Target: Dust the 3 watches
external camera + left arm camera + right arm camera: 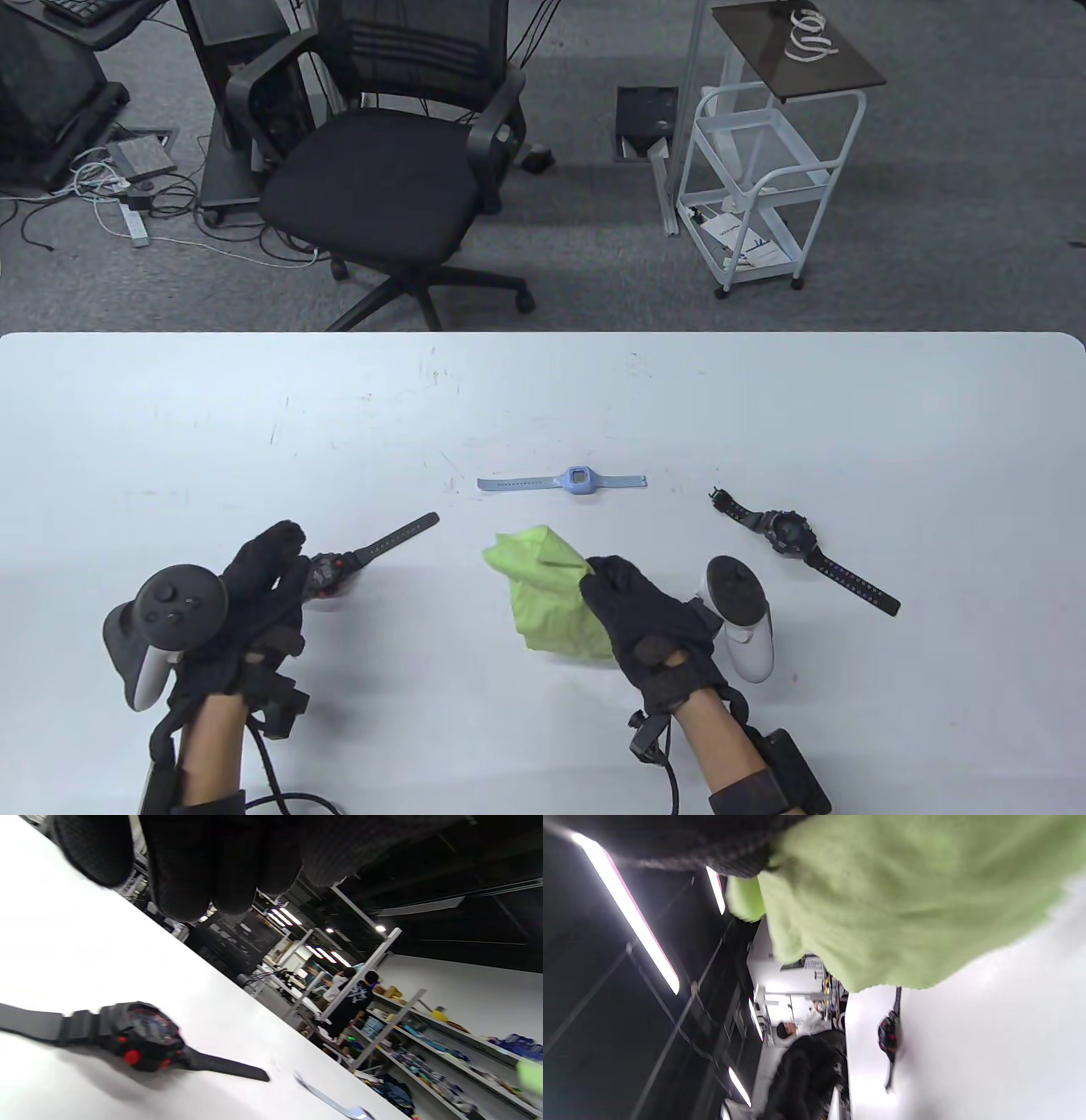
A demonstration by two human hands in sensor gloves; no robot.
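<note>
Three watches lie on the white table [212, 407]. A black watch with red details [327, 573] [140, 1035] [887, 1037] lies flat at the left. A light blue watch [577, 480] [331, 1103] sits in the middle, and a black watch [789, 533] is at the right. My left hand [284, 548] hovers at the black-red watch's left end, its fingers [191, 866] loosely bent above it and apart from it. My right hand [598, 573] pinches a green cloth [551, 594] [903, 899] that hangs down to the table, between the black-red and blue watches.
A black office chair [382, 170] and a white wire cart [755, 170] stand on the floor beyond the table's far edge. A tracker is strapped to the back of each hand, the right one [742, 620] close to the black watch's near strap.
</note>
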